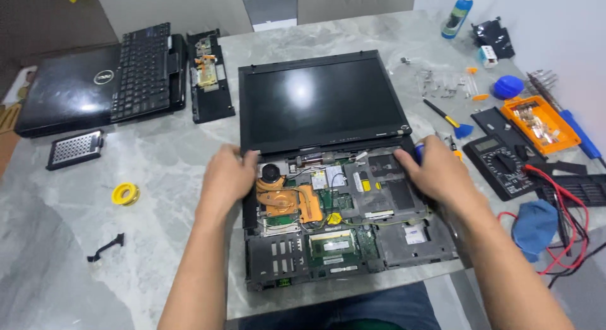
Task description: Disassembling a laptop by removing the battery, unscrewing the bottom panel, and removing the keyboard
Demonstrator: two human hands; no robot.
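Evidently both hands, left hand [228,176] and right hand [435,172], gripped the opened laptop [334,223] near its hinges, best pressed evenly.

The opened black laptop base [341,229] shows green circuit boards and a copper-orange heat pipe assembly [287,200] — with small yellow stickers among them. Its flat black screen panel [319,103] is glossy and dark. The stone table top [158,178] is grey with pale marbled veining. A small yellow tape roll [125,194] lies on it. The closed glossy black second laptop [66,93] sits beside a matt black keyboard [140,71]. To the right — an orange plastic parts tray [540,123], a blue cloth [534,226], red test leads [571,210] and a black multimeter [505,163].
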